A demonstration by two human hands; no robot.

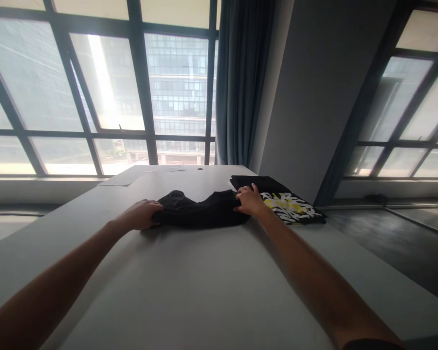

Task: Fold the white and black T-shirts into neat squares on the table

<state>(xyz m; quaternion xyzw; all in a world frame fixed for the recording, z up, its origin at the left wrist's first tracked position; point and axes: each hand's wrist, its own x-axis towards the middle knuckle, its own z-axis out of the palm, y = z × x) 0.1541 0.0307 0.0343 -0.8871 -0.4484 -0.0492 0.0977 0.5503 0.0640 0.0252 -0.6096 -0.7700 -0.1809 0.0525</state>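
A black garment [204, 211], bunched into a wide low shape, is on the white table in front of me. Its exact kind cannot be made out. My left hand [146, 215] grips its left end, with the fingers closed on the cloth. At the right end, my right hand [248, 199] pinches the same cloth between thumb and fingers. Just beyond that hand lies a folded black garment with a white and yellow print [290, 206]. Part of it is hidden behind my right hand and forearm.
The white table [190, 282] stretches away toward the windows. Sheets of paper [126, 178] lie at its far left, and a small dark round spot [200, 168] shows near the far edge. Behind stand a blue-grey curtain [237, 87] and a grey pillar [314, 97].
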